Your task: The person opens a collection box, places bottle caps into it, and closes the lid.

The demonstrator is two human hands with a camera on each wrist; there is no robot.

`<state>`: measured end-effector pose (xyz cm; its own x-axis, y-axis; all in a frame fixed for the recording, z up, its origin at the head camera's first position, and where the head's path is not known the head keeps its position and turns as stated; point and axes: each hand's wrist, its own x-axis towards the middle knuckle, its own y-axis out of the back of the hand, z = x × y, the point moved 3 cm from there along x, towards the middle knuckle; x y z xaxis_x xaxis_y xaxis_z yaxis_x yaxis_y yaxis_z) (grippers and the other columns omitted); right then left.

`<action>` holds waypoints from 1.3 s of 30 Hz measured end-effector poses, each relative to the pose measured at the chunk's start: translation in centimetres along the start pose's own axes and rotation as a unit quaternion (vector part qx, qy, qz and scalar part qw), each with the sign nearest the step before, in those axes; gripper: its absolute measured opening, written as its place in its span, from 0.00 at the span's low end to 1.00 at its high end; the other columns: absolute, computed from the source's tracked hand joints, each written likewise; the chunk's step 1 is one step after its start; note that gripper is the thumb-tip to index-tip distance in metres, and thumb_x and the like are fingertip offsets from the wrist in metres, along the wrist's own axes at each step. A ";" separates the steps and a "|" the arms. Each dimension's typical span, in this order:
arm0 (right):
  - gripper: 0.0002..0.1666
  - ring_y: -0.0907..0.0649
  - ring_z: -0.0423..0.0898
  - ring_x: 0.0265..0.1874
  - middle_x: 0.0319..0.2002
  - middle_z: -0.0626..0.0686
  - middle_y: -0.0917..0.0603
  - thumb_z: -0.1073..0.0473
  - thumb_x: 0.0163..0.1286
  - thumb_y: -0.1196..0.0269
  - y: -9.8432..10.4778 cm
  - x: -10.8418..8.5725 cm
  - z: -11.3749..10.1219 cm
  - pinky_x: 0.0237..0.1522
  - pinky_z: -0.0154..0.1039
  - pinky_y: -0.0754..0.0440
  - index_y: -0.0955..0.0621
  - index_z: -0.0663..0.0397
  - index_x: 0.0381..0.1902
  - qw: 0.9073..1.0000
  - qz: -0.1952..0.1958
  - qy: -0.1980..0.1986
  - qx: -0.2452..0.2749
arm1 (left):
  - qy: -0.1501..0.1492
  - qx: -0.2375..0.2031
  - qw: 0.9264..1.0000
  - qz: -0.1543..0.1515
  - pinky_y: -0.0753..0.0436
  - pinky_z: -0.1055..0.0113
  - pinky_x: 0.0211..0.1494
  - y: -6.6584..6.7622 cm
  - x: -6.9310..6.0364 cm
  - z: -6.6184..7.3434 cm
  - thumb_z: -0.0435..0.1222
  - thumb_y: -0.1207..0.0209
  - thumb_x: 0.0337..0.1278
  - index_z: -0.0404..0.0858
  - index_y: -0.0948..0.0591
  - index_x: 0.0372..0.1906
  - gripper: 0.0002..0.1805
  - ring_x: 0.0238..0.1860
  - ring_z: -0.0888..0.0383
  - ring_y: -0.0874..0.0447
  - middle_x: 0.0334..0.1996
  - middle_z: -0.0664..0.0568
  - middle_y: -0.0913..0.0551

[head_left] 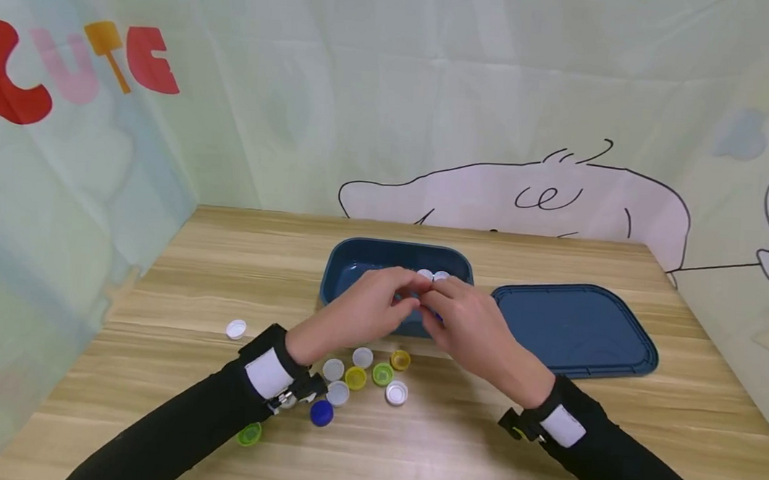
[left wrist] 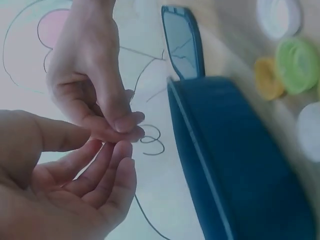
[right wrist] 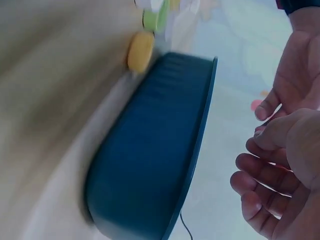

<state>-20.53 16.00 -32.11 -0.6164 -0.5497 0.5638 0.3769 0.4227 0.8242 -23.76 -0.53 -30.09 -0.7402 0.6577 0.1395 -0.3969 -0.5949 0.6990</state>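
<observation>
Left hand (head_left: 371,303), right hand (head_left: 471,321) fingertips together over far bin (head_left: 352,253), can't tell if holding; best stay low.

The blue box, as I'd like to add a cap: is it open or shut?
Open: the blue lid lies beside the box on the table, and white caps show inside.

White caps (head_left: 441,275) lie inside the open dark-blue box (head_left: 374,252).
</observation>
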 end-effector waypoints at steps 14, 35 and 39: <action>0.08 0.17 0.41 0.32 0.33 0.46 0.15 0.67 0.58 0.24 -2.4 -3.4 -1.7 0.33 0.37 0.17 0.12 0.53 0.34 0.997 -0.066 0.009 0.044 | 0.015 0.144 0.989 -0.041 0.16 0.60 0.52 -3.8 -3.9 -2.7 0.34 0.38 0.71 0.35 0.13 0.52 0.11 0.48 0.55 0.15 0.47 0.49 0.13; 0.04 0.20 0.44 0.30 0.30 0.46 0.19 0.62 0.62 0.26 -4.6 -4.1 -2.5 0.29 0.40 0.21 0.12 0.50 0.33 0.986 -0.168 -0.021 0.003 | -0.025 0.280 0.960 -0.013 0.22 0.62 0.38 -6.6 -3.1 -3.4 0.34 0.34 0.64 0.40 0.12 0.34 0.04 0.33 0.53 0.23 0.29 0.51 0.17; 0.03 0.20 0.45 0.30 0.29 0.47 0.19 0.63 0.63 0.26 -4.6 -4.1 -2.5 0.28 0.39 0.22 0.12 0.51 0.32 0.984 -0.174 -0.020 0.002 | -0.036 0.288 0.957 -0.010 0.24 0.63 0.35 -6.8 -3.1 -3.2 0.33 0.34 0.63 0.42 0.12 0.31 0.05 0.31 0.54 0.24 0.27 0.53 0.18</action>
<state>-18.03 14.50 -38.03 -0.7348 -0.6330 0.2438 0.1348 0.2160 0.9670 -20.52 -0.03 -37.50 -0.6878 0.7089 0.1563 -0.0294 -0.2424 0.9697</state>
